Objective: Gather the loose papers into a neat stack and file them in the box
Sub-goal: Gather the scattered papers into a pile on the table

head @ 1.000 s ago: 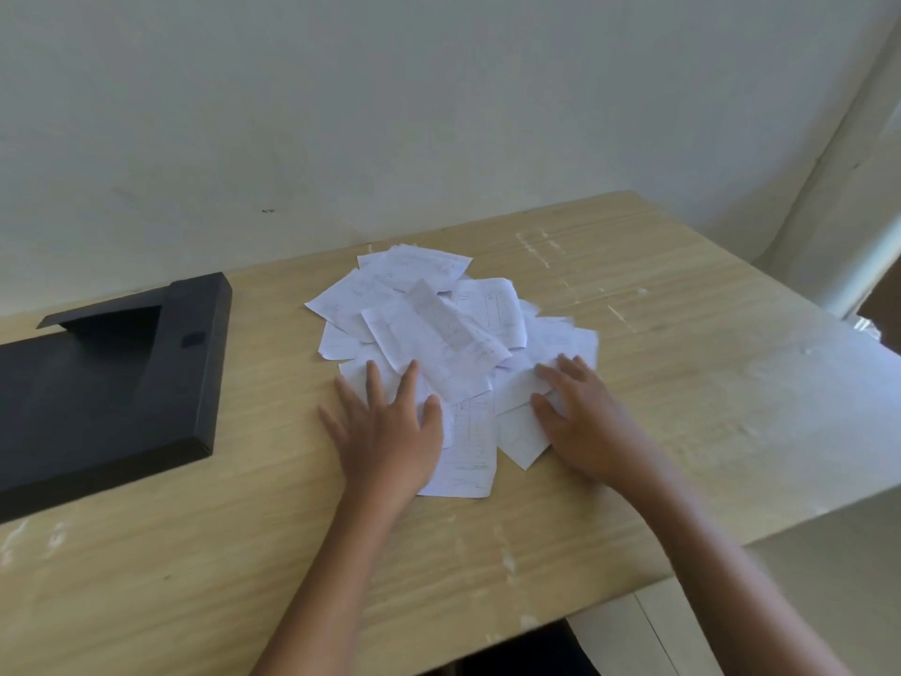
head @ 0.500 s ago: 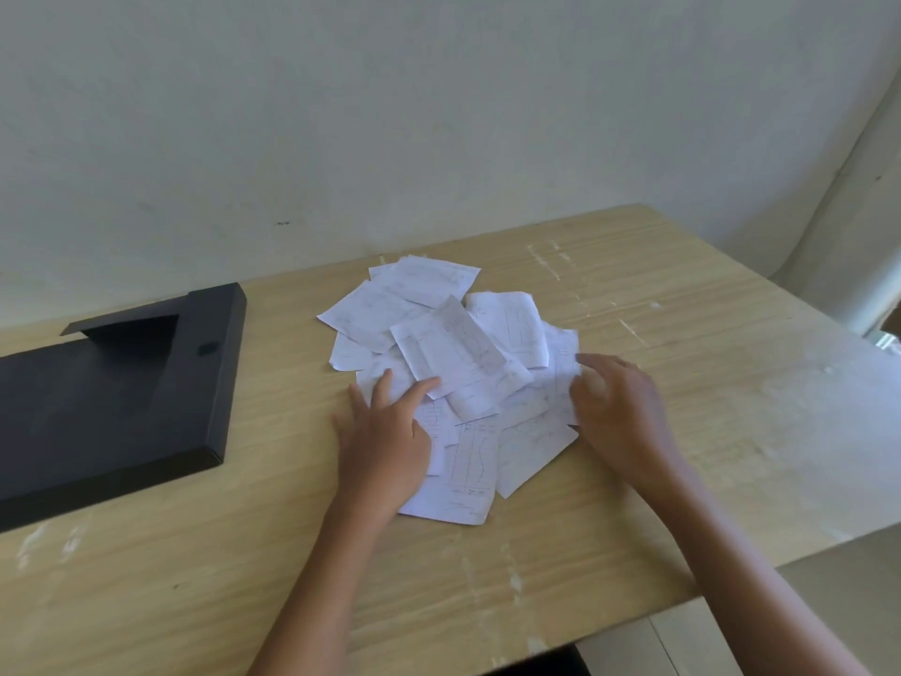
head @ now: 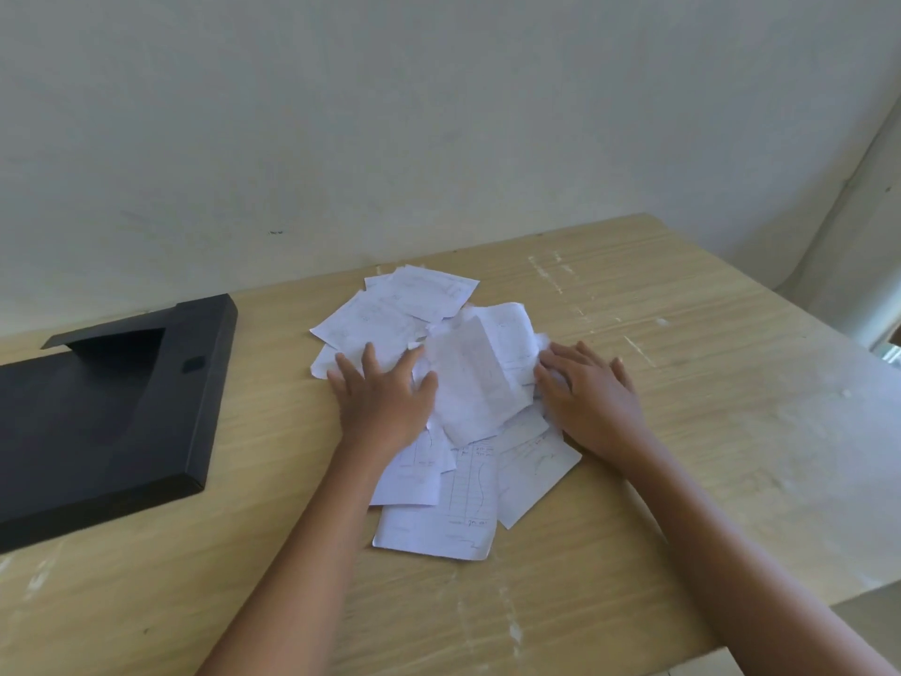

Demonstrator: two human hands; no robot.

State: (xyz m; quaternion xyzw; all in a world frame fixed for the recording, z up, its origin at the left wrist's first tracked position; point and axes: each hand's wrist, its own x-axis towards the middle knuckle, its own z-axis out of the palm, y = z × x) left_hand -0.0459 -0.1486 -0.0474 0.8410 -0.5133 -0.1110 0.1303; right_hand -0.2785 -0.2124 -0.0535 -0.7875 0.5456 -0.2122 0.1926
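My left hand [head: 385,402] and right hand [head: 592,400] lie flat with fingers spread on both sides of the loose papers [head: 453,397] in the middle of the table [head: 707,431], to push them together, while the black box [head: 102,397] waits at my left.

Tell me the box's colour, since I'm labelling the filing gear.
Black, plain and matte; the box shows in the head view, at the table's left.
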